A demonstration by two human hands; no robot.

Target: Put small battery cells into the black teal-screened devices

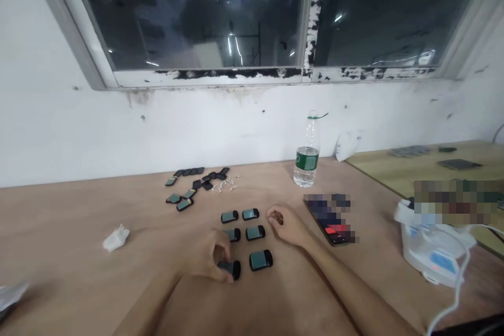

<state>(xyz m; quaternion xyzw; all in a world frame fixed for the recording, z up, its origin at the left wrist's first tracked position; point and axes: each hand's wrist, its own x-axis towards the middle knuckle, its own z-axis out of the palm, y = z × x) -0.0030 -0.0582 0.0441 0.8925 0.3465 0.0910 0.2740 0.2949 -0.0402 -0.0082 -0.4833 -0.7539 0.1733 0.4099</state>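
Small black rounded devices with grey-green screens lie in two columns on the brown table. My left hand (207, 257) has its thumb and fingers closed around the edges of the nearest left device (235, 270), which rests on or close to the tabletop. Beside it lies the nearest right device (260, 260), untouched. Farther back are a middle right device (255, 232) and two at the far end, a far left device (229, 216) and a far right device (250, 213). My right hand (287, 224) is curled with fingertips together, right of the columns; a tiny yellowish glint shows at its fingers.
Several more black pieces (210, 176) and tiny white bits (225, 184) lie farther back. A water bottle (306, 160) stands near the wall. Rightward are a phone (328, 223) and a white corded device (431, 252). Crumpled tissue (116, 238) lies at left.
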